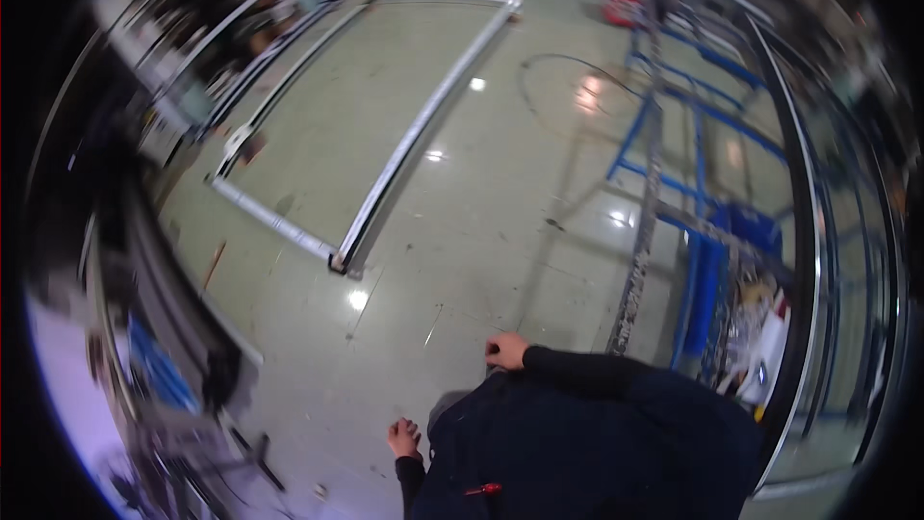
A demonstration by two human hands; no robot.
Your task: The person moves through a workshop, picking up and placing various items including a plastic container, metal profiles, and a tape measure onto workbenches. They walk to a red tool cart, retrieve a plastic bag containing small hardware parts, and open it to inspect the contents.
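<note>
My left hand (404,437) hangs low beside my dark clothing, its fingers loosely bent and a little apart, with no object visible in it. In front of my body is my right hand (506,351), fingers curled round toward the thumb; whatever may be inside is too small to make out. Neither hand touches anything on the floor. Ahead and to the left, a large rectangular frame of pale metal profiles (423,125) lies flat on the floor. Its nearest corner (337,262) has a dark end piece, and a small pale block (237,142) sits on its left side.
To the right stands a blue metal rack (698,154) with a worn dark rail and a blue bin (751,228). Clutter (756,337) is heaped below it, near tall glazed panels (847,327). Long dark profiles (164,260) lean at left. A thin hose (568,58) curves across the floor.
</note>
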